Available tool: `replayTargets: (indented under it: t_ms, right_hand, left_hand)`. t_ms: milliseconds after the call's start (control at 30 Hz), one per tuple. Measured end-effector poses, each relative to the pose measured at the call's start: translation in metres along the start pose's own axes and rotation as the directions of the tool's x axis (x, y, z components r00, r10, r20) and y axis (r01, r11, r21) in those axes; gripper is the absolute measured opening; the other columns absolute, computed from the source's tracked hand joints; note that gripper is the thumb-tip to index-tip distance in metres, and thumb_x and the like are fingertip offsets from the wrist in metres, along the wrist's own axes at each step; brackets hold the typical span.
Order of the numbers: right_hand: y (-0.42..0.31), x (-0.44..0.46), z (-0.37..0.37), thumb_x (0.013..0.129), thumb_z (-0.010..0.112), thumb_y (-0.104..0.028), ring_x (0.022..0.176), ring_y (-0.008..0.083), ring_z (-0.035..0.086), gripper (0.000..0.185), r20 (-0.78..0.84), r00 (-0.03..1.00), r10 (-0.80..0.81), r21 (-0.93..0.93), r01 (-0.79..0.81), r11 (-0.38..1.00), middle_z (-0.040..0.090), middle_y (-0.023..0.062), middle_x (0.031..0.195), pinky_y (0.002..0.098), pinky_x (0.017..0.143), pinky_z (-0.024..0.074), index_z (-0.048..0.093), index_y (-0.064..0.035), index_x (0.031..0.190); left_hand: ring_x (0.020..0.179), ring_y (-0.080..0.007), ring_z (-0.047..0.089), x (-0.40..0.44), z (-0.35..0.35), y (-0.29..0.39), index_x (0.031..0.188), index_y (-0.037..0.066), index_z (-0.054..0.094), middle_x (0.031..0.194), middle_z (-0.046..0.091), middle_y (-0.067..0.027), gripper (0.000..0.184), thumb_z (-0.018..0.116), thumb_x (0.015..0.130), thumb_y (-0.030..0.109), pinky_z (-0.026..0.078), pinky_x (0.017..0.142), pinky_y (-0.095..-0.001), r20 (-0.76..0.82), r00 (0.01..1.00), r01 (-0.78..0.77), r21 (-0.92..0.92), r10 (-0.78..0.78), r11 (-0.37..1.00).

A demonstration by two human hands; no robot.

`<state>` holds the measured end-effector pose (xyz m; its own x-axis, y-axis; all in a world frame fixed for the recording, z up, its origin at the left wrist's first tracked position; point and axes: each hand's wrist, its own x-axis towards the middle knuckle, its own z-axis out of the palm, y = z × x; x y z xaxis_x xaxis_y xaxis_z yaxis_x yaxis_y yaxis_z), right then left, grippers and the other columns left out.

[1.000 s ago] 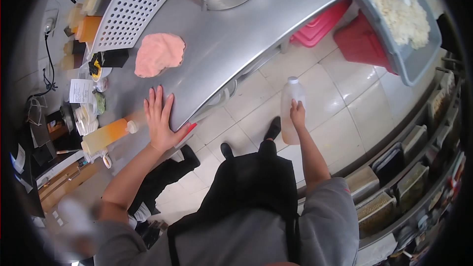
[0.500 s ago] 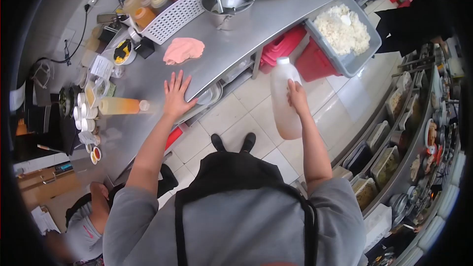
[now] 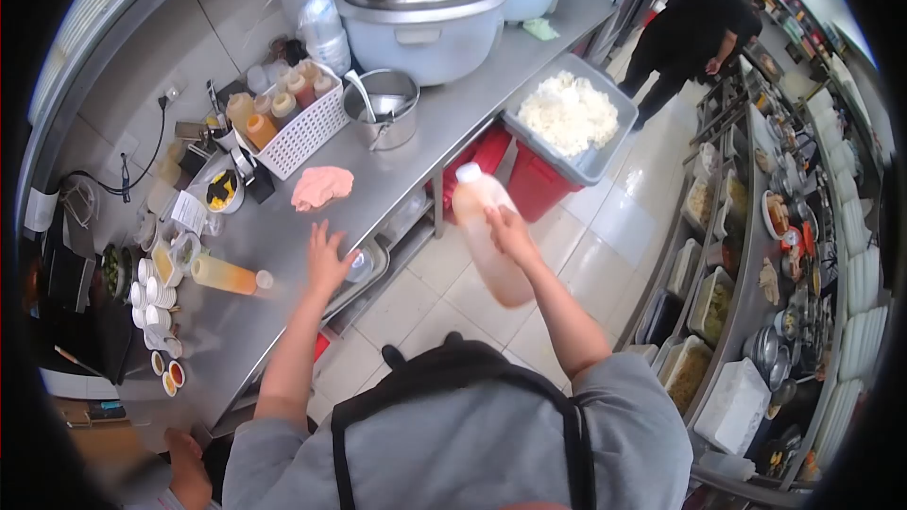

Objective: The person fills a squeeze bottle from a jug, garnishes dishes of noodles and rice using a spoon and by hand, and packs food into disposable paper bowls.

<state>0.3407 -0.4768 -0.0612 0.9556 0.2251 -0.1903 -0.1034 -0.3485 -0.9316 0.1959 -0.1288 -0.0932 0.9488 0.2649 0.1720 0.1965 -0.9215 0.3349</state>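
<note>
My right hand (image 3: pixel 511 234) grips a large translucent plastic jug (image 3: pixel 493 260) with a white cap, holding it tilted over the floor beside the counter. A little brownish liquid shows at the jug's lower end. My left hand (image 3: pixel 329 263) is over the front edge of the steel counter (image 3: pixel 397 173), its fingers apart and slightly bent, with nothing in them. Just beyond those fingers lies a crumpled pink cloth (image 3: pixel 321 188). To their left, a squeeze bottle (image 3: pixel 225 276) of yellow-orange sauce lies on its side.
A white basket (image 3: pixel 304 130) of sauce bottles and a steel pot (image 3: pixel 381 109) stand behind the cloth. Beyond is a big lidded cooker (image 3: pixel 420 14). A grey tub (image 3: pixel 605 156) of rice sits over a red bin (image 3: pixel 540 184). Food trays (image 3: pixel 713 307) line the right; a co-worker (image 3: pixel 688 19) stands far right.
My view has tilted up, bringing the cookers and co-worker further into sight. My left hand's fingers, spread on the counter before, are now more bent. The jug stays in my right hand, leaning more.
</note>
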Motion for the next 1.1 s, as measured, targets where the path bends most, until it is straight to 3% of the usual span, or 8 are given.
replayTargets:
  t_ms: [67,300,600,767,833,900,933,1100]
  right_hand:
    - [-0.005,-0.012,-0.015,0.086,0.051,-0.038,0.044,0.0101,0.044,0.037,0.074,0.987,0.142,0.098,-0.149,0.984,0.050,0.0024,0.057,0.0266,0.039,0.0323,0.056,-0.0015,0.081]
    - [-0.059,-0.024,0.018,0.089,0.050,-0.034,0.034,0.0080,0.035,0.033,0.044,0.999,-0.020,0.310,0.005,0.951,0.044,0.0010,0.050,0.0226,0.033,0.0264,0.052,-0.0032,0.078]
    - [-0.121,-0.043,0.037,0.088,0.052,-0.037,0.038,0.0048,0.036,0.031,0.325,0.931,-0.169,0.222,0.099,0.970,0.041,-0.0037,0.048,0.0201,0.036,0.0270,0.056,-0.0057,0.085]
    - [-0.159,-0.043,0.079,0.088,0.053,-0.034,0.039,0.0031,0.034,0.030,0.458,0.811,-0.364,0.389,0.185,0.902,0.040,-0.0051,0.048,0.0191,0.036,0.0253,0.058,-0.0059,0.083]
    - [-0.169,-0.037,0.093,0.088,0.053,-0.033,0.039,0.0025,0.034,0.028,0.485,0.782,-0.391,0.405,0.195,0.893,0.040,-0.0052,0.048,0.0191,0.036,0.0243,0.058,-0.0058,0.082]
    - [-0.177,-0.032,0.110,0.090,0.051,-0.031,0.039,0.0033,0.035,0.028,0.510,0.756,-0.412,0.391,0.223,0.893,0.042,-0.0035,0.049,0.0188,0.038,0.0248,0.057,-0.0056,0.080]
    - [-0.176,-0.026,0.122,0.090,0.051,-0.032,0.039,0.0033,0.035,0.028,0.509,0.750,-0.423,0.400,0.229,0.887,0.041,-0.0034,0.049,0.0188,0.038,0.0248,0.056,-0.0060,0.079]
    - [-0.173,-0.013,0.184,0.089,0.052,-0.033,0.037,0.0036,0.034,0.029,0.520,0.733,-0.439,0.487,0.167,0.857,0.042,-0.0026,0.047,0.0189,0.036,0.0238,0.054,-0.0070,0.075]
  left_hand:
    - [0.128,-0.0397,0.024,-0.008,-0.015,0.020,0.102,0.005,0.060,0.134,0.034,-0.0197,0.041,0.069,0.071,0.030,0.025,0.102,-0.0468,-0.058,0.997,-0.052,-0.128,0.045,0.990]
    - [0.123,-0.0356,0.034,-0.003,-0.062,0.058,0.099,0.004,0.061,0.128,0.042,-0.0165,0.036,0.068,0.072,0.026,0.032,0.098,-0.0428,-0.214,0.974,-0.119,-0.205,0.074,0.971]
    - [0.107,-0.0309,0.048,0.013,-0.162,0.098,0.107,0.009,0.059,0.119,0.048,-0.0138,0.040,0.068,0.073,0.027,0.040,0.089,-0.0382,-0.185,0.968,-0.217,-0.289,0.168,0.933]
    - [0.106,-0.0306,0.049,0.051,-0.230,0.124,0.128,0.015,0.045,0.126,0.040,-0.0130,0.062,0.061,0.075,0.045,0.042,0.086,-0.0395,-0.161,0.815,-0.568,-0.027,0.557,0.823]
    - [0.097,-0.0294,0.054,0.070,-0.238,0.116,0.119,0.011,0.050,0.111,0.050,-0.0124,0.057,0.055,0.078,0.050,0.045,0.079,-0.0397,-0.219,0.766,-0.593,0.124,0.605,0.796]
    - [0.080,-0.0276,0.058,0.082,-0.246,0.104,0.097,0.007,0.055,0.090,0.056,-0.0091,0.042,0.053,0.080,0.046,0.047,0.068,-0.0381,0.077,0.817,-0.571,0.241,0.571,0.785]
    - [0.063,-0.0270,0.058,0.086,-0.245,0.096,0.078,0.007,0.051,0.070,0.054,-0.0078,0.033,0.051,0.083,0.039,0.046,0.056,-0.0379,-0.056,0.741,-0.625,0.306,0.669,0.718]
    - [0.050,-0.0286,0.056,0.099,-0.243,0.046,0.073,0.006,0.051,0.056,0.052,-0.0096,0.027,0.048,0.085,0.030,0.045,0.047,-0.0386,0.016,0.750,-0.613,0.392,0.661,0.686]
